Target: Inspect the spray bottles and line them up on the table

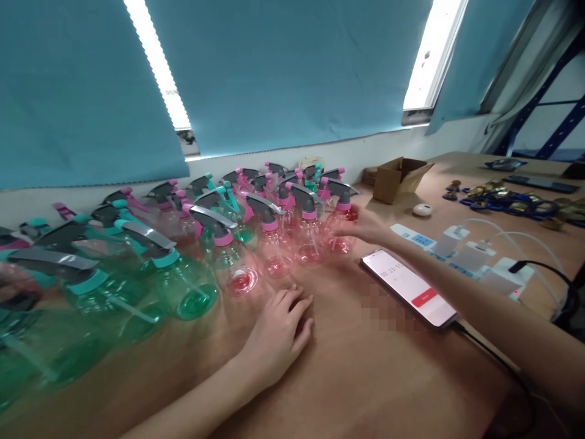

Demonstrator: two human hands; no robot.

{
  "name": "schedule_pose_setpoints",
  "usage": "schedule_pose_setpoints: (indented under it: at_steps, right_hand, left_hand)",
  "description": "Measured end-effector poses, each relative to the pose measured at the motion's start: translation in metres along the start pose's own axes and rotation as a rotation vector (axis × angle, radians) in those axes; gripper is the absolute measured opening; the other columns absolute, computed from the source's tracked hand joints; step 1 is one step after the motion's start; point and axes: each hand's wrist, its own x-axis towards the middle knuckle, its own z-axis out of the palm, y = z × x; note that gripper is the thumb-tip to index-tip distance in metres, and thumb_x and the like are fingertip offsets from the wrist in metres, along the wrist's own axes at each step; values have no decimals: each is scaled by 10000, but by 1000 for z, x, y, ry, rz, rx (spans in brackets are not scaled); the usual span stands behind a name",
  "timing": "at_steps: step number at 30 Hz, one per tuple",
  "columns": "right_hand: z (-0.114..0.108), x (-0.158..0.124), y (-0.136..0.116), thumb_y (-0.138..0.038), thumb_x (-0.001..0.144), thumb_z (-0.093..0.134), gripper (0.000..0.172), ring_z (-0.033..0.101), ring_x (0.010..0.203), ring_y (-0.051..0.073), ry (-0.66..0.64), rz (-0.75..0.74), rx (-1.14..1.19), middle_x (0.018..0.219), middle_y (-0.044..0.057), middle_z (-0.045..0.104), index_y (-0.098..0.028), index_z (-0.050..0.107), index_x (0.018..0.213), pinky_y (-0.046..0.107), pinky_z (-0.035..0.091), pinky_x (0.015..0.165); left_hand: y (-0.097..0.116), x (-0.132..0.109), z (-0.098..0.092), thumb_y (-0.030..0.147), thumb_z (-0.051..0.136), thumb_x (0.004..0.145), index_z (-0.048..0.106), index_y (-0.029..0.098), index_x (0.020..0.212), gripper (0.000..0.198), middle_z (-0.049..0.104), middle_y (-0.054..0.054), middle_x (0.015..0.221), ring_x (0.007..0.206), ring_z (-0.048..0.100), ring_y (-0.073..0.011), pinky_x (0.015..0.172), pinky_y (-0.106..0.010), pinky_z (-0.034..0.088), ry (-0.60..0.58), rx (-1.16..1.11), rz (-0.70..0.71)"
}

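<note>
My right hand (362, 224) reaches across to a pink-red transparent spray bottle (339, 242) at the right end of the front row. Its fingers are around the bottle's side, and the bottle stands upright on the table. My left hand (281, 326) rests on the tabletop with nothing in it, its fingers apart and loosely bent. Just beyond it stand more pink-red bottles (235, 271) with pink collars and grey trigger heads. Green bottles (186, 291) with turquoise collars fill the left side.
A phone (409, 286) showing a timer lies under my right forearm, its cable running right. Beyond are a power strip with white plugs (468, 256), a white earbud case (421, 210), an open cardboard box (397, 180) and blue-and-gold metal parts (512, 200). Blue blinds (297, 73) hang behind.
</note>
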Motion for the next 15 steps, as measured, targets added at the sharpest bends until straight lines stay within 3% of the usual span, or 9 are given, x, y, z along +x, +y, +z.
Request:
schedule_pose_setpoints:
  at_steps: [8,12,15]
  right_hand:
    - [-29,-24,-14,-419,628,768,549,651,937,310,106,136,34,1026,111,691,-165,596,1084,441,500,795]
    - [-47,-54,-44,-464,659,754,513,653,925,307,87,162,57,1011,82,689,-201,594,1070,434,508,773]
    - [-47,-83,-74,-490,676,748,512,651,947,299,-18,77,120,1036,69,692,-237,587,1091,432,510,787]
  left_hand:
    - [5,3,-6,206,482,914,578,167,1188,292,593,-129,1221,1167,527,-293,961,-492,458,-32,5,-19]
    - [5,2,-7,195,493,910,556,181,1195,292,584,-124,1221,1156,537,-285,960,-477,460,-11,-20,-30]
    - [5,0,-8,235,491,934,504,193,1245,315,572,-117,1233,1160,533,-280,970,-481,448,38,-89,-55]
